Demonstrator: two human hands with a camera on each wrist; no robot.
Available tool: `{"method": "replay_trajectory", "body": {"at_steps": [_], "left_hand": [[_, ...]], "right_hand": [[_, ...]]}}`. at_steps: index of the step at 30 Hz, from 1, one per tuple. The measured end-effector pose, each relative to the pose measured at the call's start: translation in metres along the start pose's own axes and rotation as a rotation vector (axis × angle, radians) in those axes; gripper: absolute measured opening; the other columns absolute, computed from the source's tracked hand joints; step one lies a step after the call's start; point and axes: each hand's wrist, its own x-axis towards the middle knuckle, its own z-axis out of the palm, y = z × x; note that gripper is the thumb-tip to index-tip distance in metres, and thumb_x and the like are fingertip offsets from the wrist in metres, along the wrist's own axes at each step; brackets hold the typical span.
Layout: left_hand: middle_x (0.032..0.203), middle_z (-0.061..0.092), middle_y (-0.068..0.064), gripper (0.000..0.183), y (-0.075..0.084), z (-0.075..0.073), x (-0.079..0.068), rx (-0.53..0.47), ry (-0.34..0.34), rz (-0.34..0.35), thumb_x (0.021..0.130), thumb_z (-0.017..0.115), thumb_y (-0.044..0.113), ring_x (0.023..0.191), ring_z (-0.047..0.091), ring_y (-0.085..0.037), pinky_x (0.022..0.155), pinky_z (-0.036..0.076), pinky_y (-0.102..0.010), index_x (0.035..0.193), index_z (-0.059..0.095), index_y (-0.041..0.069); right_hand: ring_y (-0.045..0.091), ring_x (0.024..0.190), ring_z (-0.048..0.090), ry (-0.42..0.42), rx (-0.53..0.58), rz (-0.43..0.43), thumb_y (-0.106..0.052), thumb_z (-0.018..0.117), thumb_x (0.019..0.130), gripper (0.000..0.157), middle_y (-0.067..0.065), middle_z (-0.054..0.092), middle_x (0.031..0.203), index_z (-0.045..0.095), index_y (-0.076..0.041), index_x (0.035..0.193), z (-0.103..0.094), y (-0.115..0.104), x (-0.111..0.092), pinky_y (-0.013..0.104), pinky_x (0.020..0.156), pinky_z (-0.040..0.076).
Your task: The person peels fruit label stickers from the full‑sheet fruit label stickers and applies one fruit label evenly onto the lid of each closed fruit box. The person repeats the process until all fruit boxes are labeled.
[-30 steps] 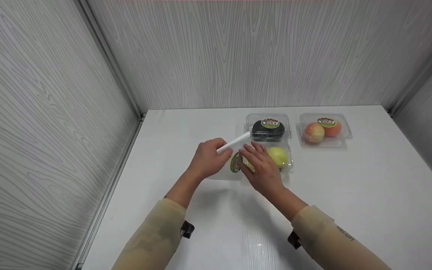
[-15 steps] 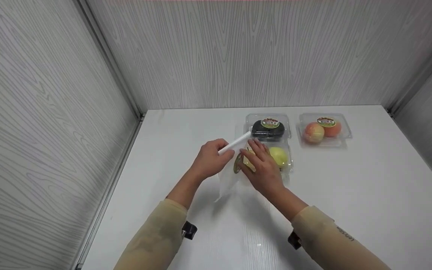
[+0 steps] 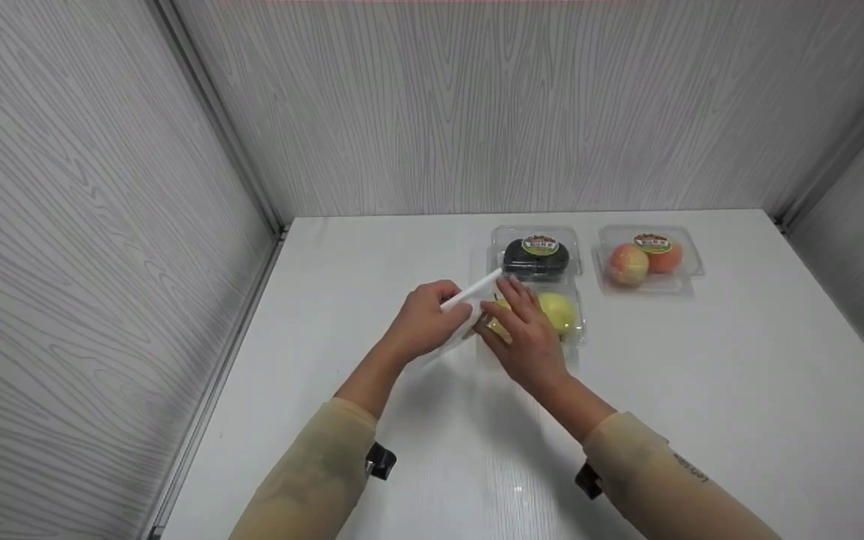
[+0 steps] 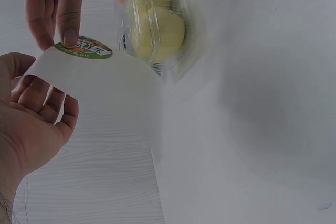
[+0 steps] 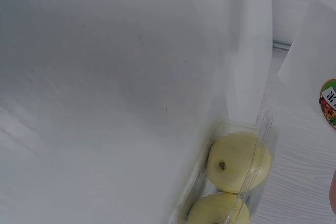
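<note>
My left hand (image 3: 430,322) grips a white sheet of backing paper (image 4: 115,87) by its rolled-up upper edge. An oval fruit sticker (image 4: 86,49), green and red with white lettering, sits at the bend of the sheet. The thumb of my right hand (image 4: 60,9) presses on this sticker, its fingers behind; in the head view the right hand (image 3: 526,337) is slightly bent over the sheet's right side. Just beyond it stands a clear plastic box with two yellow-green pears (image 3: 556,313), partly hidden by that hand. The right wrist view shows the pears (image 5: 239,161) through the box.
Behind the pears, a clear box of dark fruit (image 3: 535,259) bears an oval sticker. A similar box with two reddish fruits (image 3: 646,262) stands to its right. Wood-patterned panels (image 3: 447,112) wall in the white table (image 3: 702,390) at the back and sides.
The sheet has swung about in my left hand, from facing up, through hanging down, to nearly edge-on. My left hand has shifted slightly right. The right hand stays almost where it was.
</note>
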Motion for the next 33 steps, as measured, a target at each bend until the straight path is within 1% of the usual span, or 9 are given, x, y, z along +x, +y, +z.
{"method": "replay_trajectory", "body": {"at_steps": [3, 8, 12, 19, 27, 33], "left_hand": [[0.102, 0.073, -0.003, 0.015, -0.0007, 0.0010, -0.0004, 0.009, -0.002, 0.003, 0.098, 0.066, 0.023, 0.092, 0.067, -0.022, 0.083, 0.059, -0.043, 0.104, 0.073, 0.011], [0.100, 0.073, -0.003, 0.015, -0.0028, 0.0021, -0.0004, 0.014, -0.007, 0.015, 0.098, 0.065, 0.022, 0.086, 0.064, -0.021, 0.073, 0.055, -0.036, 0.103, 0.073, 0.010], [0.099, 0.072, -0.003, 0.016, -0.0036, 0.0028, 0.0001, 0.021, -0.011, 0.013, 0.098, 0.065, 0.023, 0.082, 0.062, -0.020, 0.067, 0.052, -0.033, 0.104, 0.073, 0.010], [0.100, 0.073, -0.002, 0.018, -0.0058, 0.0047, 0.0013, 0.034, -0.023, 0.009, 0.099, 0.064, 0.024, 0.080, 0.061, -0.019, 0.066, 0.051, -0.033, 0.105, 0.073, 0.010], [0.092, 0.070, -0.003, 0.017, -0.0078, 0.0056, 0.0012, 0.013, -0.032, 0.025, 0.096, 0.064, 0.021, 0.072, 0.056, -0.017, 0.060, 0.047, -0.031, 0.103, 0.074, 0.009], [0.093, 0.070, -0.003, 0.017, -0.0095, 0.0070, 0.0004, 0.047, -0.037, 0.017, 0.096, 0.064, 0.022, 0.072, 0.057, -0.016, 0.060, 0.047, -0.031, 0.104, 0.073, 0.009]], "right_hand": [[0.041, 0.142, 0.052, 0.000, 0.006, 0.004, -0.011, 0.091, 0.085, 0.037, 0.019, 0.060, 0.150, 0.077, -0.007, 0.118, -0.0001, 0.0003, -0.0002, 0.053, 0.119, 0.037], [0.040, 0.143, 0.052, -0.013, -0.005, 0.012, -0.011, 0.090, 0.085, 0.034, 0.019, 0.060, 0.149, 0.078, -0.007, 0.116, 0.0000, 0.0006, -0.0010, 0.051, 0.121, 0.035], [0.040, 0.143, 0.052, -0.018, -0.015, 0.013, -0.012, 0.091, 0.085, 0.033, 0.019, 0.061, 0.148, 0.078, -0.006, 0.114, 0.0008, 0.0013, -0.0015, 0.051, 0.121, 0.035], [0.040, 0.143, 0.052, -0.025, -0.018, 0.016, -0.012, 0.091, 0.085, 0.027, 0.020, 0.062, 0.147, 0.077, -0.006, 0.108, 0.0019, 0.0025, -0.0030, 0.053, 0.120, 0.036], [0.044, 0.139, 0.055, -0.007, -0.003, -0.014, -0.012, 0.092, 0.083, 0.026, 0.023, 0.063, 0.144, 0.075, -0.006, 0.101, 0.0027, 0.0045, -0.0051, 0.058, 0.117, 0.039], [0.046, 0.141, 0.053, -0.012, 0.010, -0.009, -0.012, 0.092, 0.082, 0.026, 0.024, 0.061, 0.145, 0.073, -0.007, 0.099, 0.0039, 0.0063, -0.0066, 0.058, 0.118, 0.038]]}}
